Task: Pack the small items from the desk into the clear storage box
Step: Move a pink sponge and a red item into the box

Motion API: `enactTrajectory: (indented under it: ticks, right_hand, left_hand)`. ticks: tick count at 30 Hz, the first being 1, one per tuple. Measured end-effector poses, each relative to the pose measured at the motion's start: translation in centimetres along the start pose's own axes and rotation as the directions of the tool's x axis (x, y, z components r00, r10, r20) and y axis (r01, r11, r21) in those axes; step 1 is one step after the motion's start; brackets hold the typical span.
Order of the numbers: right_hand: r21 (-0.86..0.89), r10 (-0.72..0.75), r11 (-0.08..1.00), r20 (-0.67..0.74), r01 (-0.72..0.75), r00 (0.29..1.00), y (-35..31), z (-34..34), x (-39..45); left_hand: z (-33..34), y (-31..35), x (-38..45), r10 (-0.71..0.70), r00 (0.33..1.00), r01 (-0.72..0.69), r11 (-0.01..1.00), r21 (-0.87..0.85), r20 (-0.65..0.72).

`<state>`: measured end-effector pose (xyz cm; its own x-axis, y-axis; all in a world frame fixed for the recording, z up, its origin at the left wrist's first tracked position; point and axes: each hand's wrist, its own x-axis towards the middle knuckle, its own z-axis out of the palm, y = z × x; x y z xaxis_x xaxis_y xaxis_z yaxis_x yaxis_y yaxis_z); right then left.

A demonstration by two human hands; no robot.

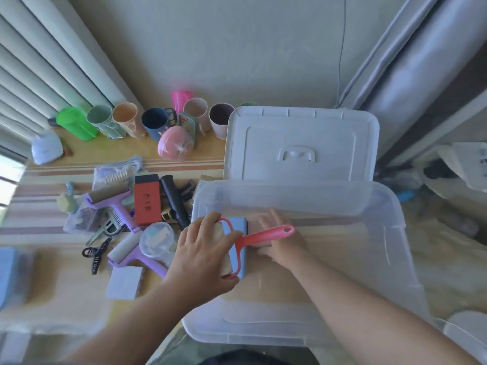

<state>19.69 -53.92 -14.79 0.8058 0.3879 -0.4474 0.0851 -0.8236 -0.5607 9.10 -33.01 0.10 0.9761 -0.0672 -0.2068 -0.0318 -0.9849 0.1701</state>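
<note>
- Red lint roller (238,248) is held inside the clear storage box (390,248), at its left end, low near the floor of the box.
- Left hand (203,251) is curled over the roller head, fingers wrapped round the pale cylinder; the forked red frame is seen beside the knuckles.
- Right hand (282,238) is laid inside the box just right of the roller, under the red handle; seen thru haze, so whether sthg is pinched can't be told.
- A blue flat block (238,225) is seen directly under/behind the roller head, touching it.
- Box: translucent plastic, rounded corners, smooth walls; white lid (300,143) is propped upright behind it, moulded handle recess in the centre.
- Roller handle: glossy red plastic, flat, w/ a heart-shaped hole at the tip.
- Left of box, on the desk (52,272): two purple lint rollers (110,200), red rectangular case (146,204), black tube (175,204), black hair claw (96,252), clear round lid (156,239), white flat pad (123,283), all heaped close together.
- Row of matte cups (155,123) is lined up along the wall; a green one lies tipped at the left end.
</note>
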Motion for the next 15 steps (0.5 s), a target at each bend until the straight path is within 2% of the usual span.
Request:
enactTrajectory:
  ticks: [2,4,6,8,9,11,12,14,15]
  right_hand:
    - [0.003,-0.107,0.994,-0.003,0.107,0.994,0.6,-2.0,-0.5]
    - [0.073,-0.019,0.997,-0.082,0.025,0.996,1.5,-4.9,-2.0]
    - [0.16,0.057,0.986,-0.075,-0.044,0.996,1.4,-8.0,-4.1]
    - [0.147,-0.009,0.989,0.026,0.005,1.0,0.4,-9.7,-6.5]
    - [0.095,-0.063,0.994,0.138,0.05,0.988,-0.4,-10.0,-7.6]
    - [-0.09,-0.159,0.974,0.374,0.206,0.914,-2.2,-9.1,-9.4]
    - [-0.158,-0.16,0.954,0.456,0.256,0.876,-2.8,-8.4,-10.1]
    - [-0.223,-0.113,0.936,0.537,0.27,0.836,-3.4,-7.0,-10.9]
    - [-0.215,-0.087,0.946,0.551,0.242,0.83,-3.5,-6.4,-11.2]
  left_hand:
    - [0.2,0.1,0.2,0.018,0.999,-0.021,0.998,0.059,0.051]
    - [0.6,0.4,0.3,0.067,0.99,-0.083,0.989,0.126,0.125]
    - [1.0,1.1,0.5,0.129,0.972,-0.159,0.977,0.145,0.198]
    - [1.3,2.1,0.5,0.158,0.938,-0.199,0.974,0.108,0.308]
    - [1.4,2.5,0.5,0.155,0.91,-0.192,0.98,0.059,0.384]
    - [1.1,3.1,0.8,0.122,0.808,-0.098,0.993,-0.072,0.576]
    - [0.9,3.3,1.1,0.107,0.724,-0.016,0.99,-0.138,0.682]
    - [0.3,3.5,1.3,0.121,0.537,0.117,0.97,-0.215,0.835]
    - [0.1,3.6,1.2,0.129,0.48,0.152,0.962,-0.227,0.868]
